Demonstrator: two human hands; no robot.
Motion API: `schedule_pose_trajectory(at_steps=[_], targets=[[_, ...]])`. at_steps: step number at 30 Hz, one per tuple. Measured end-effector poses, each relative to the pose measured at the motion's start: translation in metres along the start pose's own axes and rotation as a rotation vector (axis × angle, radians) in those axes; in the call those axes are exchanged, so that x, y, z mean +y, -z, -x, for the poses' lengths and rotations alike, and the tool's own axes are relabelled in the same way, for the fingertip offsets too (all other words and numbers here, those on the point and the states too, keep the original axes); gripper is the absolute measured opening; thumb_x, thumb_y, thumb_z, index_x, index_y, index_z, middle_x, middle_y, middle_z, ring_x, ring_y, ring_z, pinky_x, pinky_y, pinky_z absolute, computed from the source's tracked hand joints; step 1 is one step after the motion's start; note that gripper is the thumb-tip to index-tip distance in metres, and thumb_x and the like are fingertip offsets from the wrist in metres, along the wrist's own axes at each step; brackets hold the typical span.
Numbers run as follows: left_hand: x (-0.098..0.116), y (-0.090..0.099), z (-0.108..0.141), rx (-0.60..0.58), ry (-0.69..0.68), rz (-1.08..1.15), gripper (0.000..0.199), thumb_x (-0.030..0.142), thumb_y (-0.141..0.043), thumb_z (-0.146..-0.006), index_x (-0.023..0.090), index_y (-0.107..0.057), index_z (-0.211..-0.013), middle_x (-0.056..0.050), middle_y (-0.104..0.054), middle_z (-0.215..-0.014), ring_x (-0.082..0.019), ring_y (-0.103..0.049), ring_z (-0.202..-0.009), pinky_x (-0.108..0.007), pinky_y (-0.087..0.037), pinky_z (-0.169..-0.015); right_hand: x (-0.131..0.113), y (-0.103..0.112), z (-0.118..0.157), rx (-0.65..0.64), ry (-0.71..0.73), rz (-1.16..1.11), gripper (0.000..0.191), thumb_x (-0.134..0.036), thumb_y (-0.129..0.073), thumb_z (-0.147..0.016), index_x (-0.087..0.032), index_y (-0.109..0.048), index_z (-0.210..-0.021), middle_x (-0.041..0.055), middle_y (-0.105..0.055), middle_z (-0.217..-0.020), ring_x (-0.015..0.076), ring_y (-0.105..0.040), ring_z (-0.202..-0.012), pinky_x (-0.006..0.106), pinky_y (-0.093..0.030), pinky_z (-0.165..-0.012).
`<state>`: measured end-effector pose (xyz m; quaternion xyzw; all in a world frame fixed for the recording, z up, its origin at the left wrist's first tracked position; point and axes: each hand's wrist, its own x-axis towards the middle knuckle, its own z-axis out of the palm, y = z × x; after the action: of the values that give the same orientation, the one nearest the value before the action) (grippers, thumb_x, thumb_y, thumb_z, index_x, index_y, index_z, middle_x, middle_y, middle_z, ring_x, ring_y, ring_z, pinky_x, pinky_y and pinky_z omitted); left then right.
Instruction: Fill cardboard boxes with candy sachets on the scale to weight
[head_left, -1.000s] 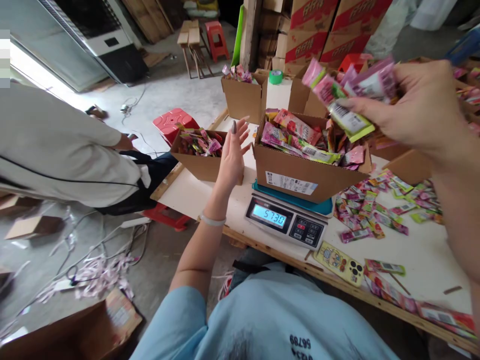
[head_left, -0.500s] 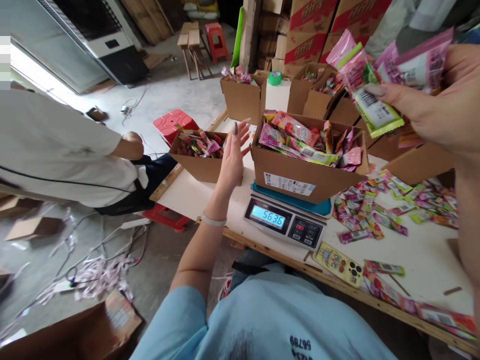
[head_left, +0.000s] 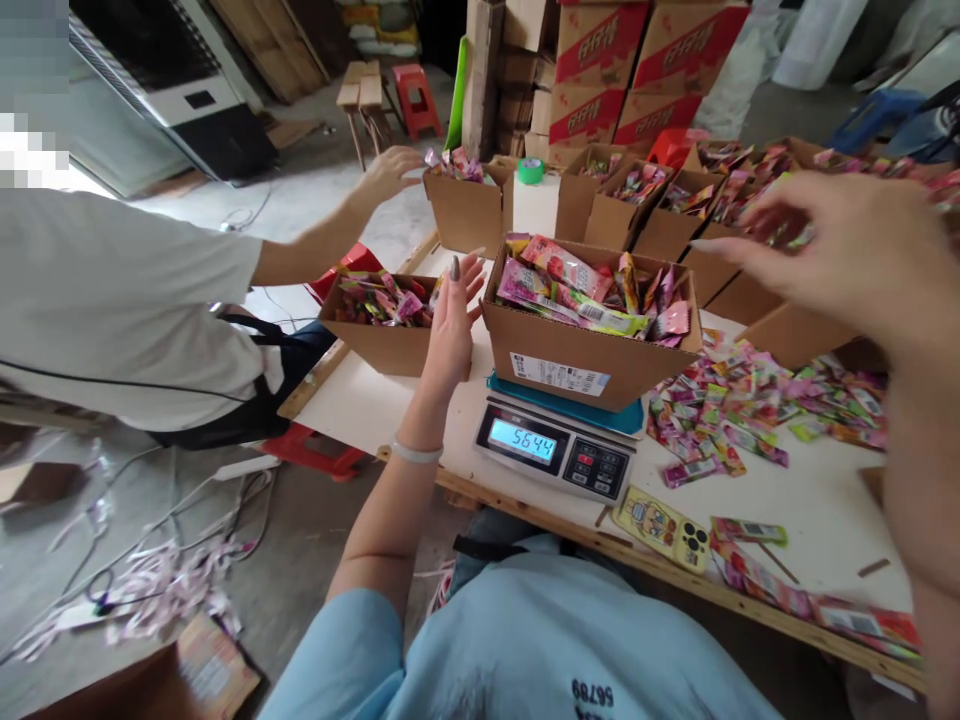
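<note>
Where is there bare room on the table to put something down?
Bare tabletop shows between the loose packet pile and front-edge packets, and left of the scale, before a filled carton. Crowded: immediately right of the scale, and back right, where cartons cluster.

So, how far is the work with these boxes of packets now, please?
Done, it seems: several boxes behind hold packets. In hand: the filled box sits on the scale, reading about 5644, left hand beside it; the right hand looks empty. Left, probably: taking that box off and packing the loose packets.
</note>
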<state>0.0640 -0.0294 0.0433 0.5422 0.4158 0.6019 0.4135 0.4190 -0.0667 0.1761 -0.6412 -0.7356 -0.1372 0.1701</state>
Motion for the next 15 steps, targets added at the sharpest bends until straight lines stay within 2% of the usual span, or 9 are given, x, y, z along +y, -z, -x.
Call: schedule_pose_trajectory(at_steps=[3,6,9,13,15], targets=[[0.004,0.006,0.003,-0.003,0.002,-0.014,0.08,0.089,-0.043,-0.091,0.03,-0.061,-0.142,-0.012,-0.059,-0.158,-0.033,-0.053,-0.15,-0.044,-0.053,-0.116,-0.053,-0.02,-0.024,-0.204,0.099,0.031,0.069,-0.076,-0.055,-0.096,-0.013,-0.067,-0.122,0.0127,-0.07,-0.096,0.0196,-0.063,-0.09,0.032,-0.037,-0.077],[0.003,0.016,0.002,0.015,0.005,-0.012,0.083,0.092,-0.044,-0.088,0.031,-0.06,-0.142,-0.013,-0.057,-0.16,-0.034,-0.054,-0.15,-0.046,-0.053,-0.115,-0.084,-0.046,-0.041,-0.222,0.195,0.069,0.081,-0.083,-0.058,-0.089,-0.008,-0.063,-0.12,0.0159,-0.068,-0.093,0.0245,-0.064,-0.094,0.032,-0.042,-0.082],[0.0,0.021,0.001,0.016,0.009,-0.011,0.087,0.094,-0.045,-0.085,0.03,-0.059,-0.143,-0.014,-0.056,-0.16,-0.035,-0.054,-0.149,-0.048,-0.052,-0.115,-0.096,-0.065,-0.05,-0.19,0.261,0.123,0.08,-0.077,-0.055,-0.093,-0.005,-0.058,-0.126,0.0189,-0.069,-0.094,0.0279,-0.066,-0.1,0.035,-0.044,-0.087],[-0.003,0.019,0.001,0.004,0.006,-0.016,0.086,0.093,-0.043,-0.087,0.031,-0.058,-0.144,-0.014,-0.056,-0.16,-0.035,-0.052,-0.151,-0.048,-0.052,-0.115,-0.099,-0.068,-0.048,-0.244,0.302,0.229,0.055,-0.044,-0.05,-0.102,-0.003,-0.052,-0.139,0.02,-0.07,-0.097,0.0261,-0.068,-0.097,0.034,-0.045,-0.085],[-0.003,0.015,0.002,0.006,0.018,-0.018,0.085,0.092,-0.043,-0.088,0.03,-0.058,-0.145,-0.014,-0.056,-0.159,-0.034,-0.053,-0.15,-0.047,-0.053,-0.115,-0.097,-0.064,-0.044,-0.263,0.326,0.25,0.05,-0.029,-0.045,-0.101,-0.004,-0.05,-0.143,0.0202,-0.07,-0.1,0.0242,-0.068,-0.092,0.032,-0.044,-0.081]])
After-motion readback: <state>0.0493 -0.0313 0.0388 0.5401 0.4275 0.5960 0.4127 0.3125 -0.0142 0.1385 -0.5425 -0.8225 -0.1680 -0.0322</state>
